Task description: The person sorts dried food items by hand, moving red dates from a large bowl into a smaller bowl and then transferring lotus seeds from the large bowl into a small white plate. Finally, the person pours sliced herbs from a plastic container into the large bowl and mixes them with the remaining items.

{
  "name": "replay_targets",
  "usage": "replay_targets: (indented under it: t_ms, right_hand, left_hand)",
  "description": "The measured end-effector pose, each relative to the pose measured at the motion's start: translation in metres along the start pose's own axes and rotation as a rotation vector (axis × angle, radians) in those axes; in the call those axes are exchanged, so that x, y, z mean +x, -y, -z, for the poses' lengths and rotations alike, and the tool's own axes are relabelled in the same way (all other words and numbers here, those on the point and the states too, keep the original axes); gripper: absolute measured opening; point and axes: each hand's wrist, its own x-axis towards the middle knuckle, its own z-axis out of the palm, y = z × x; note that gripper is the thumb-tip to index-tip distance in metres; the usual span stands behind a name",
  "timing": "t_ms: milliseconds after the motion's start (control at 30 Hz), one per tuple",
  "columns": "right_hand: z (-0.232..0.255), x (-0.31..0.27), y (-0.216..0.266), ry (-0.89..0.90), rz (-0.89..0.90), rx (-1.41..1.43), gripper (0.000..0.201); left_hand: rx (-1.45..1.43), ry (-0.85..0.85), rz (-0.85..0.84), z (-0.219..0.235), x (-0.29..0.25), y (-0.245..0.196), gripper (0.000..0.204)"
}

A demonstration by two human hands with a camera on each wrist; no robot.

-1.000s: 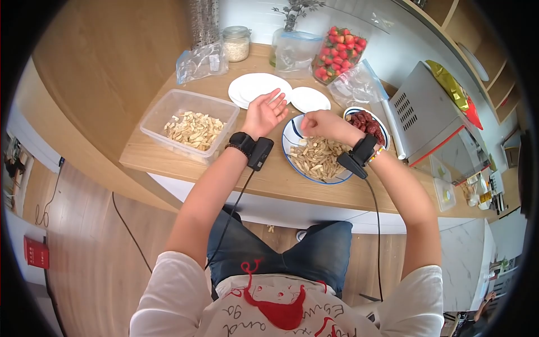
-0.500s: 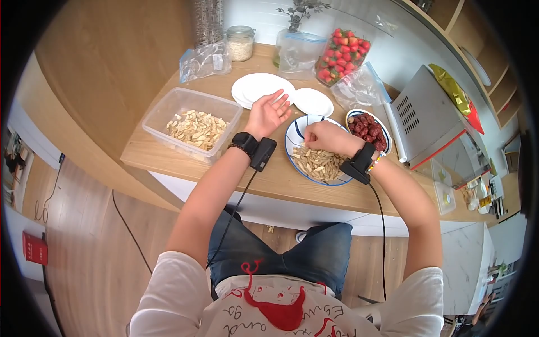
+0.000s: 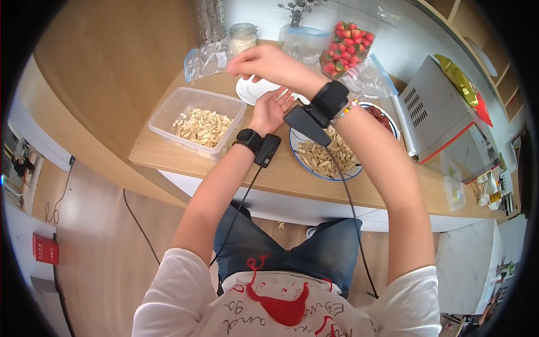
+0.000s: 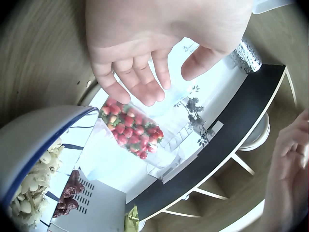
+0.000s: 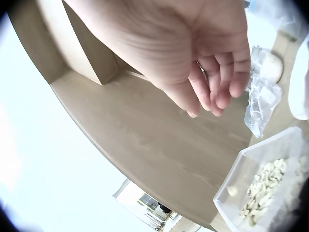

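My left hand (image 3: 270, 109) is palm up, its fingers loosely bent and holding nothing, just right of a clear plastic container (image 3: 159, 133) of pale dried slices (image 3: 203, 128). Raised over the white plates (image 3: 250, 92), my right hand (image 3: 272, 64) reaches left across the left one. Its fingers are loosely curled in the right wrist view, with nothing visible between them. One pale slice (image 5: 232, 191) shows apart from the heap, by the container's near wall. The blue-rimmed bowl (image 3: 296, 147) of tan dried pieces (image 3: 323, 154) sits under the right forearm, partly hidden by the wrist camera.
Dark red dates (image 3: 379, 117) lie in a dish beyond the right forearm. At the back are a glass jar (image 3: 243, 38), crumpled zip bags (image 3: 205, 60) and a clear box of strawberries (image 3: 347, 49). A grey appliance (image 3: 429, 104) stands at the right; a wooden panel (image 3: 112, 73) rises left.
My right hand has lifted out of the bowl of tan pieces and swung left and up, over the plates. The left hand keeps nearly the same place and pose.
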Motion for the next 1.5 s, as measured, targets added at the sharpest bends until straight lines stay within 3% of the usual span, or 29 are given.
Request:
replay_targets:
  t_ms: [133, 200, 267, 367, 500, 567, 667, 800, 933, 1033, 1167, 1267, 1367, 1500]
  right_hand:
    - [0.038, -0.035, -0.041, 0.059, -0.074, -0.118, 0.031]
    - [0.06, -0.065, -0.056, 0.215, -0.277, -0.337, 0.031]
    - [0.069, -0.099, -0.069, 0.203, -0.449, -0.421, 0.032]
    - [0.078, -0.134, -0.117, 0.122, -0.288, -0.622, 0.031]
    - [0.063, -0.144, -0.119, 0.207, -0.259, -0.453, 0.039]
    - [0.054, -0.146, -0.129, 0.185, -0.036, -0.583, 0.032]
    - [0.05, -0.142, -0.122, 0.28, -0.123, -0.668, 0.022]
    - [0.045, -0.147, -0.115, 0.253, -0.145, -0.529, 0.011]
    - [0.056, -0.157, -0.114, 0.084, -0.195, -0.411, 0.017]
    - [0.063, -0.16, -0.102, 0.057, -0.26, -0.433, 0.018]
    - [0.067, -0.162, -0.097, 0.18, -0.235, -0.474, 0.018]
    - [0.055, -0.166, -0.094, 0.206, -0.316, -0.553, 0.02]
    - [0.046, -0.167, -0.103, 0.203, -0.212, -0.563, 0.022]
    - [0.046, -0.165, -0.098, 0.154, -0.223, -0.456, 0.021]
  left_hand:
    - [-0.049, -0.02, 0.023, -0.003, -0.003, 0.001, 0.033]
    - [-0.072, 0.003, 0.049, -0.002, -0.002, 0.0, 0.034]
    - [-0.059, -0.001, 0.042, 0.003, 0.001, 0.0, 0.038]
    - [-0.047, -0.014, 0.032, 0.002, 0.001, 0.002, 0.04]
    - [-0.043, -0.006, 0.033, 0.001, -0.002, 0.0, 0.038]
    - [-0.048, 0.005, 0.04, 0.001, -0.003, -0.002, 0.037]
    - [-0.046, 0.013, 0.061, -0.002, -0.003, 0.0, 0.037]
    - [-0.017, 0.023, 0.069, -0.006, -0.002, 0.001, 0.039]
    - [-0.012, 0.019, 0.062, -0.003, -0.001, 0.001, 0.041]
    - [0.002, 0.019, 0.061, -0.003, -0.001, 0.0, 0.042]
    - [-0.007, 0.007, 0.058, -0.005, -0.003, 0.0, 0.041]
    - [-0.019, 0.004, 0.063, -0.005, -0.003, 0.0, 0.039]
    - [-0.012, 0.006, 0.064, -0.004, -0.001, 0.0, 0.041]
    - [-0.014, 0.006, 0.065, -0.004, -0.001, 0.0, 0.041]
